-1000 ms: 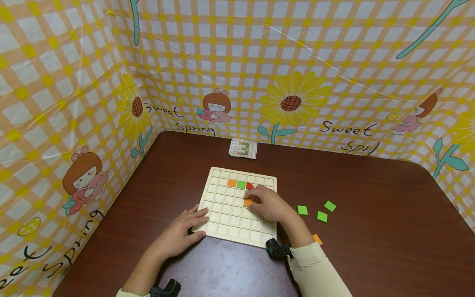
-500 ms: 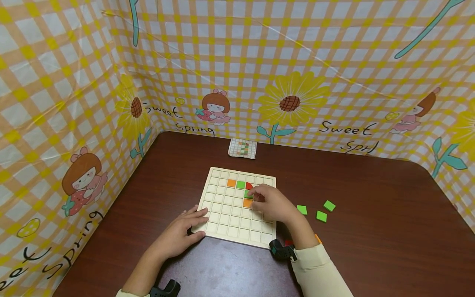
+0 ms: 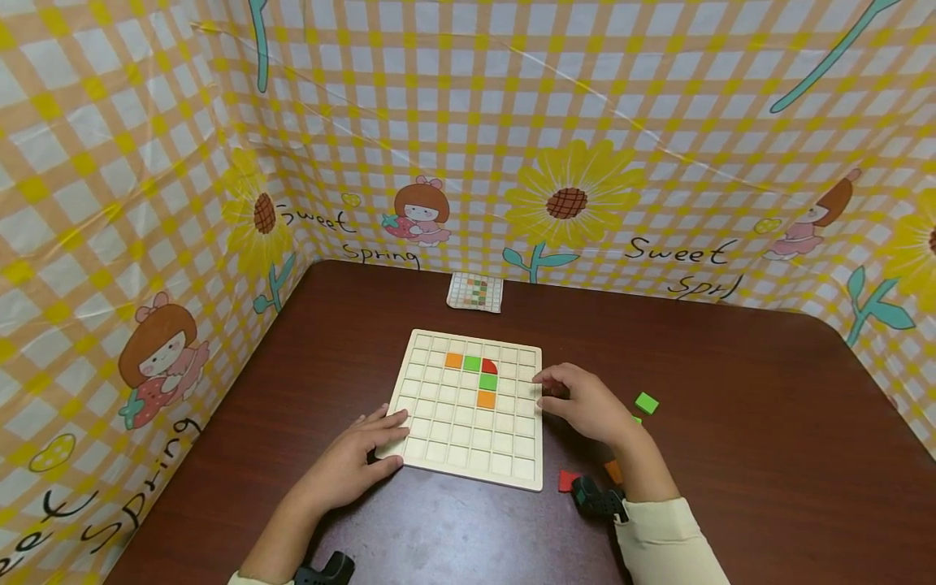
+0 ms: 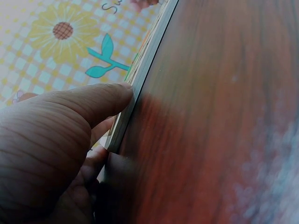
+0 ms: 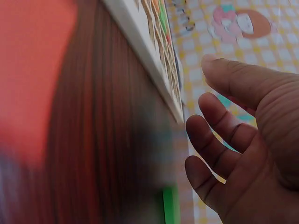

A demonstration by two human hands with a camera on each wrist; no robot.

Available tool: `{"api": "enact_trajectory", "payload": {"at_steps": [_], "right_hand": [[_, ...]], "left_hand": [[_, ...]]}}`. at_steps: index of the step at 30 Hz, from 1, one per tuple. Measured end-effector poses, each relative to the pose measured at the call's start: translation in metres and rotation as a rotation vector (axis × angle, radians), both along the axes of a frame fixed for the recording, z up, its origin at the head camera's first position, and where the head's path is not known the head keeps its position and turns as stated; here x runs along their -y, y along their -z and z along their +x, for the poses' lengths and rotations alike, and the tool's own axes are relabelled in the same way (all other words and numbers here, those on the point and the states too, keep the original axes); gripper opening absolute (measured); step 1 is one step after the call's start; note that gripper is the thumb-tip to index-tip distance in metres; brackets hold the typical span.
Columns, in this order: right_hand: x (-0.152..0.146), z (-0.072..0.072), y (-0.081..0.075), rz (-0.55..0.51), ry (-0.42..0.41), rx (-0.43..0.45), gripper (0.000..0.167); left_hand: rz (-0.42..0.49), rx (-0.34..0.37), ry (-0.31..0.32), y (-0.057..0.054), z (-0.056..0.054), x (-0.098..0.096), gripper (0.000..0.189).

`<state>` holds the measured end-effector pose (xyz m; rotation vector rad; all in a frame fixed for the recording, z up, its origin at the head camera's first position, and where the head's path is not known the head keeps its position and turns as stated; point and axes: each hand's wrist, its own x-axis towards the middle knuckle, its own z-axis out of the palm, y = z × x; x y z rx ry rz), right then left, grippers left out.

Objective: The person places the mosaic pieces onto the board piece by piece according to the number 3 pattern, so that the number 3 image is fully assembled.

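A pale wooden grid board (image 3: 439,414) lies on the table. In one row sit an orange tile (image 3: 454,361), a green tile (image 3: 472,364) and a red quarter-round tile (image 3: 489,366). Below the red one come a second green tile (image 3: 488,382) and a second orange tile (image 3: 486,400). My left hand (image 3: 358,451) rests at the board's front left corner, thumb (image 4: 112,98) against the edge. Over the right edge hovers my right hand (image 3: 588,406), its fingers (image 5: 201,133) loosely bent and apart, holding nothing.
Right of the board lie loose tiles: green (image 3: 647,403), red (image 3: 568,481) and orange (image 3: 613,471), some partly hidden by the right arm. A pattern card (image 3: 475,292) lies at the back against the checked cloth wall (image 3: 468,122).
My right hand has let go of the green tile below the red one and moved right, off the tiles to the board's right edge. The left hand stays put.
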<state>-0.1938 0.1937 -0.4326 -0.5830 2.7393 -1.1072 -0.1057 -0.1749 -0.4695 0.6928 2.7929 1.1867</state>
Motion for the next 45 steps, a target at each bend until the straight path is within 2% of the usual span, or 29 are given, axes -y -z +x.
{"api": "enact_trajectory", "payload": {"at_steps": [9,17,29,45], "right_hand": [[-0.045,0.011,-0.005,0.056,0.052,-0.027,0.028],[-0.07,0.017,-0.003,0.103,0.082,-0.021,0.029],[-0.072,0.017,0.003,0.108,0.016,-0.031,0.029],[-0.07,0.016,0.006,0.128,-0.001,-0.029,0.031]], "left_hand": [[0.01,-0.009,-0.004,0.001,0.001,0.0,0.04],[0.009,-0.004,-0.002,0.001,0.0,0.0,0.04],[0.012,0.0,-0.006,0.001,0.0,0.0,0.041],[0.02,-0.021,0.002,0.001,0.0,-0.001,0.04]]}}
